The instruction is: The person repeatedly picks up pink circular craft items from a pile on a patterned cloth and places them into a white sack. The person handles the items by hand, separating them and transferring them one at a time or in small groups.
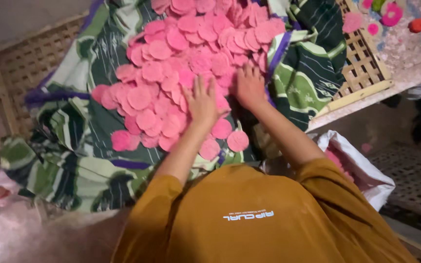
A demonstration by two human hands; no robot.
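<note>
Pressing flat on a heap of pink discs (pixel 186 58), both hands are seen with fingers spread and nothing clenched in either. The left hand (pixel 202 103) is laid palm-down on the near edge of the heap; the right hand (pixel 250 87) is laid just beside it, slightly farther forward. The discs are spread mostly ahead of the fingertips and off to the left of the left hand, with the heap's long axis running away from the palms toward the far side. A few loose discs are left nearer than the wrists, just beside the left forearm. The heap is carried on a green patterned cloth (pixel 74 156), which is draped over a woven bamboo tray (pixel 25 63). Behind the right elbow, a white sack (pixel 361 170) is partly seen. The discs beneath the palms are hidden, so it cannot be told whether any are gripped there. The far end of the heap is cut off by the frame, and the picture is blurred.
</note>
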